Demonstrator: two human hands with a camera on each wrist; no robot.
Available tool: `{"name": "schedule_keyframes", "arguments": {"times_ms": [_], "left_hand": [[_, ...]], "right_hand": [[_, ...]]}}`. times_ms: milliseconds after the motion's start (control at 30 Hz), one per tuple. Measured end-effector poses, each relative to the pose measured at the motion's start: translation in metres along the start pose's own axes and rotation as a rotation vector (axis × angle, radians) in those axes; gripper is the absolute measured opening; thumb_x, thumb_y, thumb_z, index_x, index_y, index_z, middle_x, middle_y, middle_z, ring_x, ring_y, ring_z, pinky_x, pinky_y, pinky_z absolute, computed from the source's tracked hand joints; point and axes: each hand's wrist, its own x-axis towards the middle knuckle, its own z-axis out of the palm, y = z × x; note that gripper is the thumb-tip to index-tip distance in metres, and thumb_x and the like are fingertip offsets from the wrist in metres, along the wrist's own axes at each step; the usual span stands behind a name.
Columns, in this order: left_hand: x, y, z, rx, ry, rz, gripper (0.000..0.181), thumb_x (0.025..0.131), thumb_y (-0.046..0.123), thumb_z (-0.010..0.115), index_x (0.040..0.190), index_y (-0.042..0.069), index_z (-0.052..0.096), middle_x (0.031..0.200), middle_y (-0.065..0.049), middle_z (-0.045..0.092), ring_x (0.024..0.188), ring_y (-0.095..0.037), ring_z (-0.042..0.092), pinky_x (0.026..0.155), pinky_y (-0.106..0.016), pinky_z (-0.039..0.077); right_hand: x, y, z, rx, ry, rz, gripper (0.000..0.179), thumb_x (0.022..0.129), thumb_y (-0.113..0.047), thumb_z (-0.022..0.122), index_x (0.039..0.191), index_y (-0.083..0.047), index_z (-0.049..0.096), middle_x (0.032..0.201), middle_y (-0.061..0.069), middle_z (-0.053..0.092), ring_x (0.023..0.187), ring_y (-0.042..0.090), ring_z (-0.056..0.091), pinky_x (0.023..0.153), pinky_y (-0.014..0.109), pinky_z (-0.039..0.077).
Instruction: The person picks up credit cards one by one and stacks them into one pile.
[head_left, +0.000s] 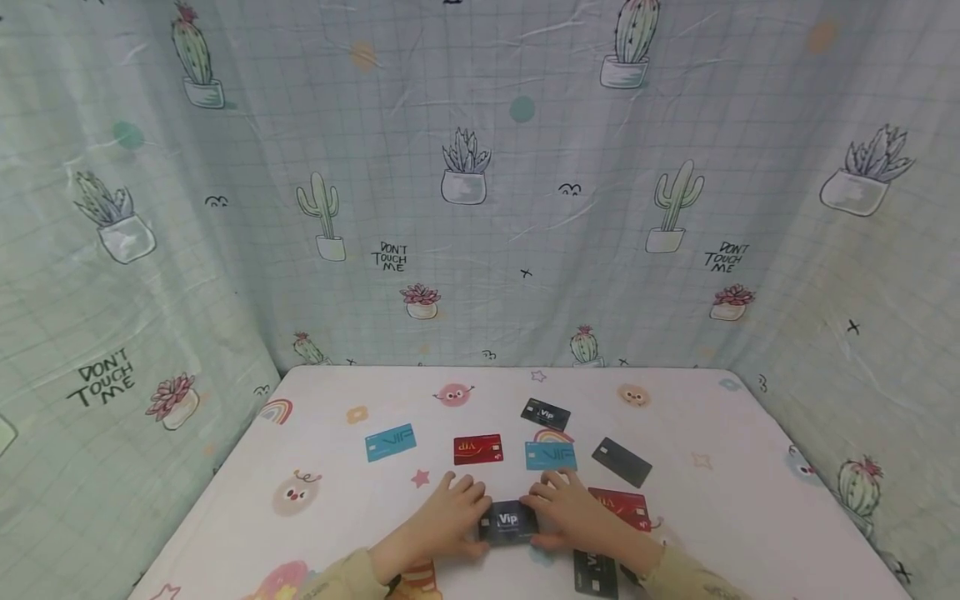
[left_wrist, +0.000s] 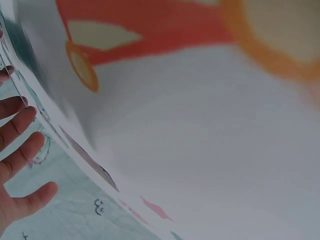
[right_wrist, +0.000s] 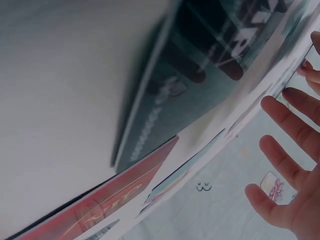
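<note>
Card (head_left: 509, 525) pinched btwn L hand (head_left: 448, 518) & R hand (head_left: 567, 510). Other cards (head_left: 478, 449) lie scattered, untouched; work prob. unfinished.

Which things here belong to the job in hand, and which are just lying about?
Belongs to the job:
- dark Vip card, pinched by left hand and right hand

Apparently just lying about:
- left blue card
- right blue card
- left red card
- right red card
- far black card
- dark grey card
- lowest black card

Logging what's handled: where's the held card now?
In the head view's lower centre, the black Vip card is held between the left hand and right hand.
</note>
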Motion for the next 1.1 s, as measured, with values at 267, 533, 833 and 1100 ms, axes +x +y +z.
{"name": "schedule_keyframes", "arguments": {"times_ms": [267, 533, 833, 1100], "left_hand": [[-0.006, -0.009, 0.001, -0.015, 0.012, 0.002, 0.051, 0.076, 0.055, 0.056, 0.112, 0.018, 0.055, 0.103, 0.004, 0.054, 0.095, -0.013, 0.045, 0.090, -0.046, 0.039], [-0.012, -0.016, 0.000, -0.035, -0.003, -0.016, 0.053, 0.078, 0.052, 0.057, 0.119, 0.018, 0.053, 0.108, 0.003, 0.054, 0.102, -0.015, 0.045, 0.093, -0.048, 0.037], [-0.014, -0.025, 0.004, 0.005, 0.020, -0.003, 0.052, 0.077, 0.049, 0.058, 0.118, 0.017, 0.054, 0.107, 0.003, 0.054, 0.099, -0.015, 0.045, 0.091, -0.045, 0.037], [-0.013, -0.030, 0.007, -0.012, 0.030, -0.001, 0.051, 0.078, 0.048, 0.059, 0.118, 0.017, 0.055, 0.110, 0.003, 0.055, 0.101, -0.015, 0.046, 0.092, -0.048, 0.037]], "right_hand": [[0.006, -0.001, 0.002, -0.038, 0.051, -0.042, 0.048, 0.079, -0.054, 0.055, 0.116, -0.024, 0.055, 0.106, -0.007, 0.058, 0.102, 0.016, 0.047, 0.089, 0.047, 0.037], [0.013, -0.005, 0.001, -0.030, 0.025, -0.018, 0.048, 0.079, -0.053, 0.054, 0.117, -0.024, 0.054, 0.108, -0.007, 0.058, 0.103, 0.015, 0.044, 0.092, 0.048, 0.035], [0.019, -0.006, 0.001, -0.053, 0.012, 0.003, 0.048, 0.080, -0.055, 0.052, 0.117, -0.025, 0.055, 0.107, -0.008, 0.058, 0.103, 0.015, 0.044, 0.093, 0.050, 0.035], [0.023, -0.006, 0.002, -0.039, 0.014, 0.022, 0.048, 0.079, -0.055, 0.055, 0.116, -0.024, 0.056, 0.107, -0.007, 0.060, 0.103, 0.015, 0.045, 0.093, 0.051, 0.035]]}}
